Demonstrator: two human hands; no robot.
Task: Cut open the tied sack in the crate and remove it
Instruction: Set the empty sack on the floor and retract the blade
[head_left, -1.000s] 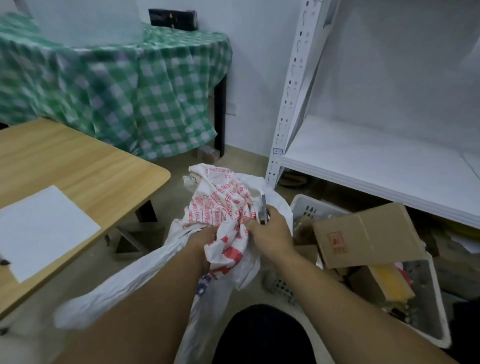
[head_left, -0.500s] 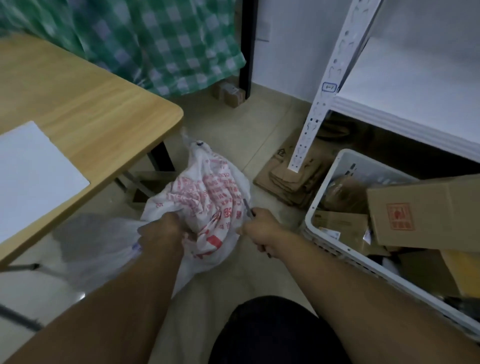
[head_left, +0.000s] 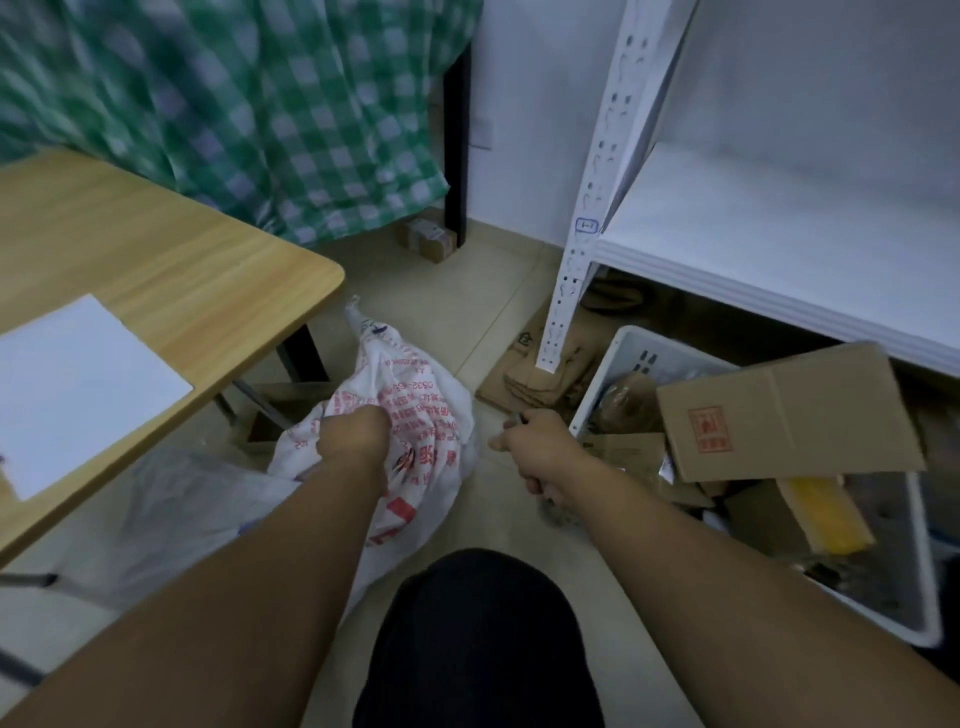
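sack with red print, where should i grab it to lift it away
Take the sack by its tied neck at the far end, coming from above: it stands up as a narrow bunch, while the body is baggy. The left hand grips mid-body folds.

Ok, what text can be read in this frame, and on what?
"0532-": red print on the white sack, upside down; its other print is blurred.
"1-2", faint: blue label on the shelf post.
Red stamp on the cardboard box: too blurred to read.
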